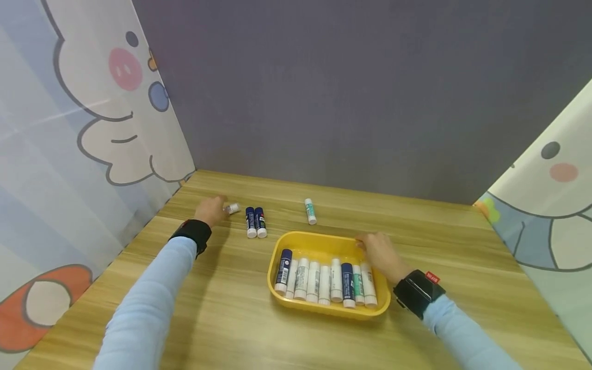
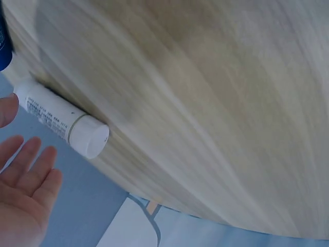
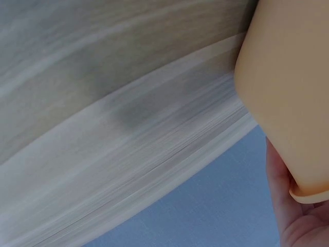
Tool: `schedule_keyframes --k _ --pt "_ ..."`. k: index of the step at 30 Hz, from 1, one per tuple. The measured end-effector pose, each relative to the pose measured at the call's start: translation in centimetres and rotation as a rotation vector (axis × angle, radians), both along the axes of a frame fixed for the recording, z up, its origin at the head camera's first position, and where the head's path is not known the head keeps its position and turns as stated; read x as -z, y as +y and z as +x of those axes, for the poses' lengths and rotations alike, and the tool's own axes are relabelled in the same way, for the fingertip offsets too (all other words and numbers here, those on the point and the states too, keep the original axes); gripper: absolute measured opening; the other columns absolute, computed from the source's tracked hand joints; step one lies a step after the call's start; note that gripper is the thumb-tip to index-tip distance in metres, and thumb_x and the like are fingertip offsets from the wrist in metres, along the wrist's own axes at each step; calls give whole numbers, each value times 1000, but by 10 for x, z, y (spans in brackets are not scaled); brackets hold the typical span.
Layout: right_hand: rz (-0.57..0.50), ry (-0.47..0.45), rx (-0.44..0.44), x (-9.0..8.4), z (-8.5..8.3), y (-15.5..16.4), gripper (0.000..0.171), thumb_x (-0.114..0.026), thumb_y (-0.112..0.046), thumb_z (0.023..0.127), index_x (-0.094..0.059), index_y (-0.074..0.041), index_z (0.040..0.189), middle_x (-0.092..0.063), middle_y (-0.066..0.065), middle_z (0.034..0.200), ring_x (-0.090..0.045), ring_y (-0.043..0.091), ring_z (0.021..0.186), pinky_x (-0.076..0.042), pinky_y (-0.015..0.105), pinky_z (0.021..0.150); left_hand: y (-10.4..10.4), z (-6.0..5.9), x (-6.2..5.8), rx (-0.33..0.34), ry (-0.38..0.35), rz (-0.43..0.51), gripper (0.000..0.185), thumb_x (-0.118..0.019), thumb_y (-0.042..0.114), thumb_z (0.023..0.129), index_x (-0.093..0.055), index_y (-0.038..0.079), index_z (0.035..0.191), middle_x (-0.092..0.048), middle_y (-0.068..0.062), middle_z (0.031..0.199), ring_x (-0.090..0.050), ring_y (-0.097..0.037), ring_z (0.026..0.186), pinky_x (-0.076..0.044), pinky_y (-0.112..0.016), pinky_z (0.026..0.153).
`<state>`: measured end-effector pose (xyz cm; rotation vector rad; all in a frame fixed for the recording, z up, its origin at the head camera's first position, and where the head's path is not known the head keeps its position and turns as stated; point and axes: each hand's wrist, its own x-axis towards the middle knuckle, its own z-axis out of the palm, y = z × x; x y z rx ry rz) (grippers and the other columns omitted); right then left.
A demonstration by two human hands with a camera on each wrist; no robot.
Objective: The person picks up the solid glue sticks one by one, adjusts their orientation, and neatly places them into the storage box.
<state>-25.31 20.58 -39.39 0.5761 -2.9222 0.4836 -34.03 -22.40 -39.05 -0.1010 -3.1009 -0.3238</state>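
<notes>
Yellow tray (image 1: 282, 246) at right hand (image 1: 380, 253); white stick (image 1: 232, 208) beside left hand (image 1: 210, 209)

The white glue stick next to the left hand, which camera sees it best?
The left wrist view. There the white glue stick fills much of the picture, its cap and small print plain, lying on the wooden table beside the left hand. The head view shows it small, at the fingers. The right wrist view misses it.
</notes>
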Motion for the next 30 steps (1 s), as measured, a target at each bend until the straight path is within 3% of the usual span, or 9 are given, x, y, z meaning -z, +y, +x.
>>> schedule_keyframes --k 15,24,30 --pt "-30 16 -24 4 -1 2 15 -59 -3 84 -67 1 96 -68 13 83 -57 14 62 -51 31 61 11 -8 12 -50 -29 -16 34 -69 16 76 -62 2 106 -64 -22 98 -60 -38 81 -47 -48 63" --pt "5 8 -13 0 3 -1 14 -60 -4 84 -68 -1 96 -69 12 84 -59 15 65 -52 33 65 22 -8 20 -107 -41 -69 23 -61 18 80 -61 0 94 -63 -21 90 -60 -38 79 -46 -48 56" --pt "5 17 0 1 2 -2 14 -60 -4 84 -68 -1 95 -69 12 83 -60 17 66 -52 34 65 27 -6 18 -68 -14 -78 16 -58 14 80 -61 0 87 -63 -22 89 -60 -39 79 -47 -49 58"
